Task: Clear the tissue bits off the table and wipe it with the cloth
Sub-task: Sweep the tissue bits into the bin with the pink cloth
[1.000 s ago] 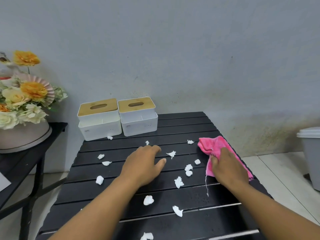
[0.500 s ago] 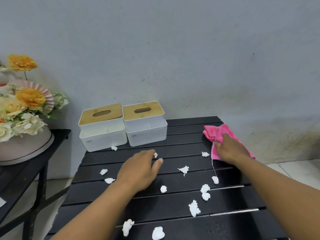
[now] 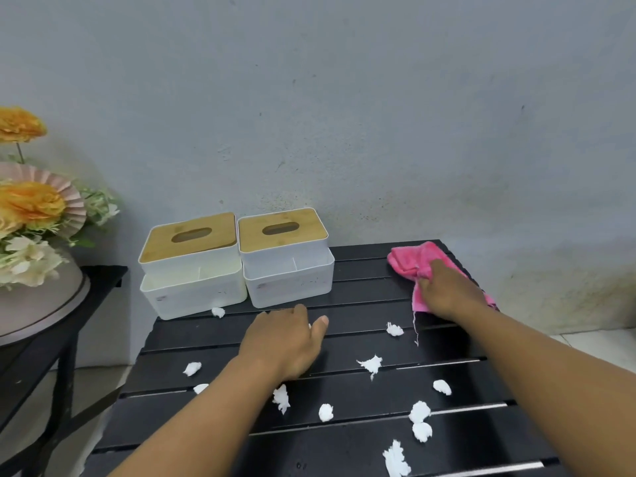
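"Pink cloth (image 3: 418,261), far right corner of the table (image 3: 361,270). Do you see it? The right hand (image 3: 447,290) is on top of it, fingers curled into the folds and gripping it."

"I see it. And the other one?"

"The left hand (image 3: 282,342) lies palm down mid-table, just short of the two tissue boxes (image 3: 237,266). Its fingers are fairly straight and the thumb is out. A white fleck shows by the thumb, but it holds nothing that I can make out."

"So how far along would you say?"

"Barely begun, I'd judge. Tissue bits (image 3: 371,363) are scattered across the slats, about a dozen of them, from the foot of the boxes down to the near edge. Every one of them needs lifting, and then the whole top needs wiping."

"Which way does the cloth lie?"

"Slantwise. Its long axis runs from the bunched end, which points away towards the wall (image 3: 344,98), back to the flatter end under the wrist at the table's right edge. A loose thread (image 3: 415,327) trails off it towards the person."
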Motion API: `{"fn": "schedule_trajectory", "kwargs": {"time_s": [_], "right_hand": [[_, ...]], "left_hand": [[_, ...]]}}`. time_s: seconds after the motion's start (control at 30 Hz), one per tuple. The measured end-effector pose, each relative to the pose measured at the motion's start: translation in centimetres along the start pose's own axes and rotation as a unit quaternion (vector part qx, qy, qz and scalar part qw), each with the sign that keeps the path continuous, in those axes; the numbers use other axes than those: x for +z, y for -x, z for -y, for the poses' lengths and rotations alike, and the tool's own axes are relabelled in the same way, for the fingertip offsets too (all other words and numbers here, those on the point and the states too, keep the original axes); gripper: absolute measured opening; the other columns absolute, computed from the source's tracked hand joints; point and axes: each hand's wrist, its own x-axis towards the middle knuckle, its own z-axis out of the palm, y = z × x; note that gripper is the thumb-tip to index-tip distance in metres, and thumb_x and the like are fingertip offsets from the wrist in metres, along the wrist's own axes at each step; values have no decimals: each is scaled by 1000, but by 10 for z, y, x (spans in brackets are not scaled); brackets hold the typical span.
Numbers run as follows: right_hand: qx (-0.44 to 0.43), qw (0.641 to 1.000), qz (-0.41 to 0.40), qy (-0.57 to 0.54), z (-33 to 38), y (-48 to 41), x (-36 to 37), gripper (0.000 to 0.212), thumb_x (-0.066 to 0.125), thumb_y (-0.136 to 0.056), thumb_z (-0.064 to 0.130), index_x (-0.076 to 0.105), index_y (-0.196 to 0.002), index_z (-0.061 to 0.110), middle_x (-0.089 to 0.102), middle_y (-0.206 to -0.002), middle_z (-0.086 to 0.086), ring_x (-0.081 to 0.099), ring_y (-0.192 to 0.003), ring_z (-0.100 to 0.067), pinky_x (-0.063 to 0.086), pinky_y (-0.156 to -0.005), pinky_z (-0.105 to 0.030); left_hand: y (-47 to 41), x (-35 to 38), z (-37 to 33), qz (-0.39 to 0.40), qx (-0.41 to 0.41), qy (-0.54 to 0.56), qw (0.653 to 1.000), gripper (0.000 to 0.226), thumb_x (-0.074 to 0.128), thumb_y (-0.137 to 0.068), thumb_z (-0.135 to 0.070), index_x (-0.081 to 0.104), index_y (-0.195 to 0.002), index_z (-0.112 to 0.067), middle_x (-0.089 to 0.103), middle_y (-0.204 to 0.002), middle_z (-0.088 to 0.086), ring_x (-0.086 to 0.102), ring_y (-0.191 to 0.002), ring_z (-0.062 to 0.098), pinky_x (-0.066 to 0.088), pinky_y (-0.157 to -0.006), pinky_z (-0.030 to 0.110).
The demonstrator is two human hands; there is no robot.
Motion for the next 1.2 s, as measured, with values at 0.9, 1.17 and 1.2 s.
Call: {"fn": "schedule_trajectory", "kwargs": {"time_s": [0.9,1.17,1.2], "right_hand": [[-117,991,63,26,57,-5,28,46,35,-103,38,36,-146,24,37,-155,-2,34,-142,-28,35,-112,-48],[-158,985,53,49,27,-5,28,47,32,-101,42,36,-145,26,40,-153,3,36,-141,-22,37,-110,-44],[-146,987,43,53,20,-11,27,49,30,-101,42,34,-147,26,38,-154,3,35,-141,-24,36,-111,-46]], "left_hand": [[-6,10,-1,-22,20,-77,997,54,21,-102,-52,61,-102,-16,65,-111,5,58,-105,27,38,-98,39],[-17,10,-20,-5,46,-67,997,51,21,-102,-51,52,-121,-16,59,-123,7,55,-115,28,34,-107,45],[-20,9,-25,-10,67,-55,996,47,22,-103,-48,51,-122,-16,57,-124,5,53,-116,28,35,-106,43]]}}
